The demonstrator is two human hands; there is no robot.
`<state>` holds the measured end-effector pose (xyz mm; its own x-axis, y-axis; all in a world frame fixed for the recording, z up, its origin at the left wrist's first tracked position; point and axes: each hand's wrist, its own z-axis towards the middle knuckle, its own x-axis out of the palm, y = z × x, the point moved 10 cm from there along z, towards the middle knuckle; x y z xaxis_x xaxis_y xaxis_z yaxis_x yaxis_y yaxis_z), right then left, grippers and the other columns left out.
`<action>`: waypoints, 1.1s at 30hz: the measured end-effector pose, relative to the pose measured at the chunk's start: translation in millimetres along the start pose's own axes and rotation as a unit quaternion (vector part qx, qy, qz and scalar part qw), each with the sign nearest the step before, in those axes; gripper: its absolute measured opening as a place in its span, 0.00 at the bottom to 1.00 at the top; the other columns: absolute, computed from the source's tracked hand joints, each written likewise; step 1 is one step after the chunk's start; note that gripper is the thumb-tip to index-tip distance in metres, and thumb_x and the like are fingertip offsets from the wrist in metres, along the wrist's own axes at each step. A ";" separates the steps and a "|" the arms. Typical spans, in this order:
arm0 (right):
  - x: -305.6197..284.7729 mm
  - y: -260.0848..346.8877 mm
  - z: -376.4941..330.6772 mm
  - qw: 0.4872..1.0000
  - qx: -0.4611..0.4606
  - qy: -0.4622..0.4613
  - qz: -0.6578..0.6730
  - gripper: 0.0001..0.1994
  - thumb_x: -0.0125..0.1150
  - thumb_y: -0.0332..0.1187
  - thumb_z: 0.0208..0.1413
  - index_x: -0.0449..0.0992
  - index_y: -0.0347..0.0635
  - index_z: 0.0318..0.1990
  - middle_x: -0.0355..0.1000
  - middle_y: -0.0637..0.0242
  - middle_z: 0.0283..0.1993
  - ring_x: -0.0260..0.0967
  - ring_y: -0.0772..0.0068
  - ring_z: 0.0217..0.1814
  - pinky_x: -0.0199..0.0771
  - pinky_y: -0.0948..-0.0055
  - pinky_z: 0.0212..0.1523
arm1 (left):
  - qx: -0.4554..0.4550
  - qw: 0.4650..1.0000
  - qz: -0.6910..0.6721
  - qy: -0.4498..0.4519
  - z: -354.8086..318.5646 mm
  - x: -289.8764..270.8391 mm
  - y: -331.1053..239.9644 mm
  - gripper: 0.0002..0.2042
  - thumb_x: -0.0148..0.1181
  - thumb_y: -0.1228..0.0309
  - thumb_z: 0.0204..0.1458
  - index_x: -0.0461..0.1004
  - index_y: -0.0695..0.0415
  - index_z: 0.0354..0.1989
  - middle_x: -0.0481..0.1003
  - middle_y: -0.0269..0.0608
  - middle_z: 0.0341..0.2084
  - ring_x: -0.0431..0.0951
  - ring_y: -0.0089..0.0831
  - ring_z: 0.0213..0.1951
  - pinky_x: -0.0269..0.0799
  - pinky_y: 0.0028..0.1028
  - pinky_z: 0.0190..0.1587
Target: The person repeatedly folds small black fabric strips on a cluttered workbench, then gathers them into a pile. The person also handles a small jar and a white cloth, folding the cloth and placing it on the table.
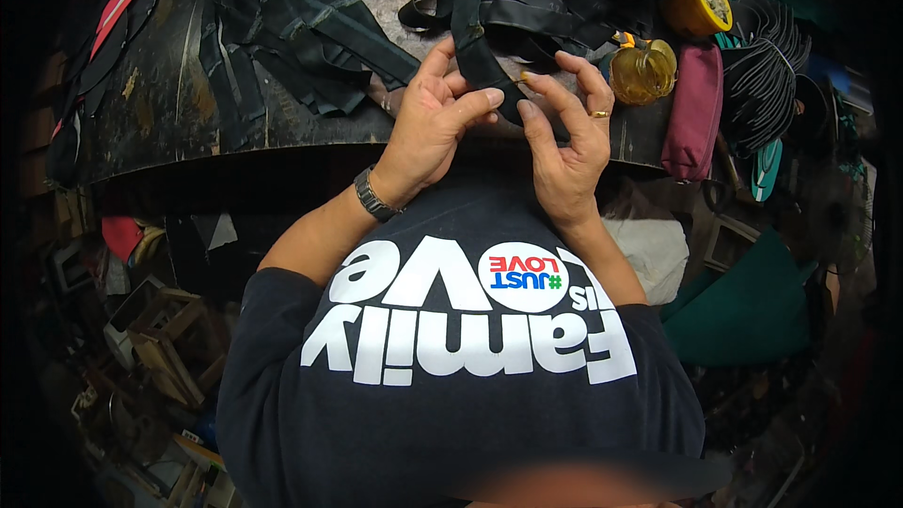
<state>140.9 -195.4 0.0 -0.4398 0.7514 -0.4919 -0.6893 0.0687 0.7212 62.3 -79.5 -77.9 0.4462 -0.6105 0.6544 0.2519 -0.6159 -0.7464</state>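
A flat black strap [482, 61] runs down from the far side of the bench between my hands. My left hand [431, 127] is closed round it, with the thumb pressed on its near part and the fingers behind. At the strap's near right edge is my right hand [570, 136], its thumb and forefinger bent in and their tips meeting that edge. The right forefinger's tip looks yellowish; whether anything small is there I cannot make out. Beyond my hands lie more black straps [433, 11] in loops. Several black strips [301, 33] are heaped to the left.
The dark round-edged bench [169, 66] holds an amber jar [642, 75], a yellow tub [685, 9] and a maroon pouch [694, 118] at the right. Past them is a bundle of black cords [767, 75]. Wooden frames [174, 343] stand low left; green sheet [748, 310] lies low right.
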 end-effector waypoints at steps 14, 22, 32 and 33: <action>3.5 15.6 -0.7 0.969 -0.159 -0.023 -0.189 0.18 0.68 0.24 0.45 0.85 0.55 0.45 0.71 0.64 0.60 0.58 0.54 0.67 0.54 0.51 0.66 | -0.038 0.998 -0.045 0.033 -3.8 0.3 5.9 0.27 0.53 0.77 0.64 0.55 0.56 0.71 0.77 0.37 0.48 0.78 0.22 0.46 0.78 0.26 0.52; 12.2 26.2 7.4 0.969 -0.171 0.031 -0.175 0.23 0.61 0.18 0.45 0.86 0.59 0.44 0.72 0.65 0.60 0.60 0.55 0.67 0.57 0.55 0.67 | -0.032 0.999 -0.023 0.019 -3.5 -3.8 -1.8 0.21 0.51 0.74 0.66 0.62 0.58 0.66 0.78 0.36 0.46 0.78 0.21 0.44 0.79 0.25 0.49; 0.9 -8.4 7.1 0.986 -0.018 0.034 0.161 0.30 0.57 0.15 0.53 0.65 0.36 0.67 0.64 0.54 0.65 0.71 0.67 0.55 0.68 0.67 0.61 | 0.170 0.963 0.202 -0.060 -21.8 -72.7 -147.7 0.35 0.58 0.76 0.60 0.48 0.60 0.74 0.78 0.39 0.30 0.80 0.24 0.32 0.79 0.26 0.39; -1.9 -12.8 6.2 0.984 -0.007 0.031 0.173 0.30 0.57 0.15 0.53 0.65 0.36 0.67 0.65 0.54 0.64 0.71 0.68 0.55 0.68 0.68 0.61 | 0.194 0.959 0.200 -0.044 -22.3 -85.1 -166.2 0.35 0.58 0.76 0.61 0.48 0.59 0.74 0.78 0.39 0.31 0.80 0.24 0.33 0.80 0.27 0.39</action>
<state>154.2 -193.6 -5.3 -0.6839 0.6861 -0.2482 -0.5006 -0.1938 0.8437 -36.7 63.7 -6.8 0.6398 -0.7051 0.3057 0.3390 -0.0981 -0.9357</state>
